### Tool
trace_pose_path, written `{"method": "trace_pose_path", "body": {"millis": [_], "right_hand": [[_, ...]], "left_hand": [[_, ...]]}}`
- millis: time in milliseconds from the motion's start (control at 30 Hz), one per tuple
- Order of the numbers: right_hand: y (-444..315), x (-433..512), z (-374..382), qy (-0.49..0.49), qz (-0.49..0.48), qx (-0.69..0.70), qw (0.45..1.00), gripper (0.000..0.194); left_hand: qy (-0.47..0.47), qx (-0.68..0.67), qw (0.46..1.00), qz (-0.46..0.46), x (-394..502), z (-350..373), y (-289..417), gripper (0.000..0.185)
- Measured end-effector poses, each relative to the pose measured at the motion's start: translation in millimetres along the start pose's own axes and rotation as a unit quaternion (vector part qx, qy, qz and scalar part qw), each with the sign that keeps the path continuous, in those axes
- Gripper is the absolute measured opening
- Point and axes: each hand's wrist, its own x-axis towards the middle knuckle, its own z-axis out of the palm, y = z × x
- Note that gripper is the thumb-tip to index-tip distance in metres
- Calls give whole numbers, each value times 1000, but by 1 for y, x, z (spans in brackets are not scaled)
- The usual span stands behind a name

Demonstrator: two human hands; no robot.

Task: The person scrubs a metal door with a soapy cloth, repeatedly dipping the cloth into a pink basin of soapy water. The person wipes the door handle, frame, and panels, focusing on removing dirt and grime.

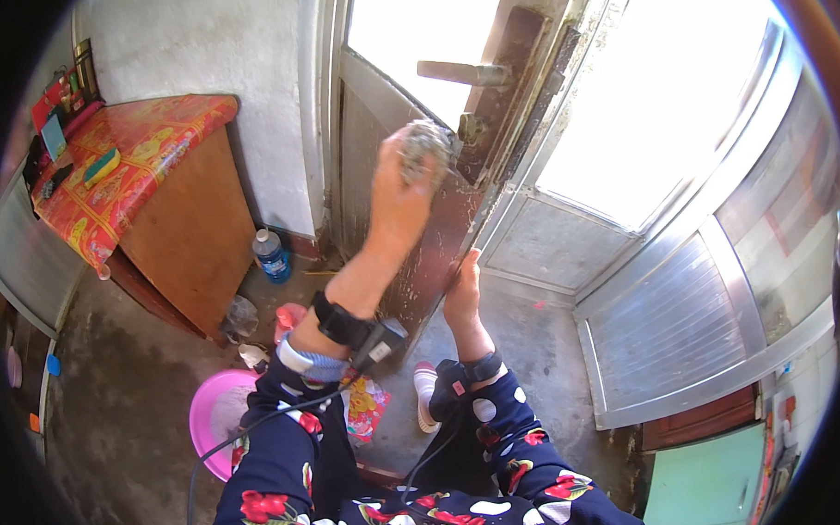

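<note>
My left hand [403, 185] is closed around a grey wad of metal scouring wool [424, 150], held near the lower part of the door's lock plate. That brown wooden door [438, 225] has worn, chipped paint, glass above, a lever handle [461, 72] and a small knob [470, 127]. Lower down and to the right, my right hand [465, 288] grips the door's free edge; some of its fingers are hidden. A pink basin [206, 415] with cloudy liquid stands on the floor beside my left sleeve.
A cabinet with a red patterned cover [154, 132] stands at the left, a green-and-yellow sponge [102, 168] on it. A bottle of blue liquid [273, 257] and a plastic bag [240, 319] are on the floor. At the right is a metal-framed door [675, 306]. A cable hangs across my sleeve.
</note>
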Motion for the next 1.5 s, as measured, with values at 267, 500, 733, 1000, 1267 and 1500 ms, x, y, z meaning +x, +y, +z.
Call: {"method": "trace_pose_path", "body": {"millis": [267, 500, 733, 1000, 1267, 1500], "right_hand": [[-4, -5, 8, -12, -1, -45, 999, 49], [8, -7, 5, -12, -53, -59, 997, 54], [8, -4, -1, 10, 18, -54, 998, 47], [2, -11, 12, -16, -44, -48, 998, 42], [-7, -11, 12, -22, -26, -39, 999, 43], [-2, -14, 12, -71, -59, -143, 985, 51]], "left_hand": [[-70, -199, 977, -37, 17, -1, 66, 37], [-20, 411, 854, 317, -6, 10, 107, 49], [-21, 276, 891, 359, 9, -4, 93, 35], [-13, 196, 958, 209, 12, 8, 91, 30], [-10, 292, 819, 493, 8, -27, 107, 47], [7, 311, 856, 412, 31, -17, 100, 61]]}}
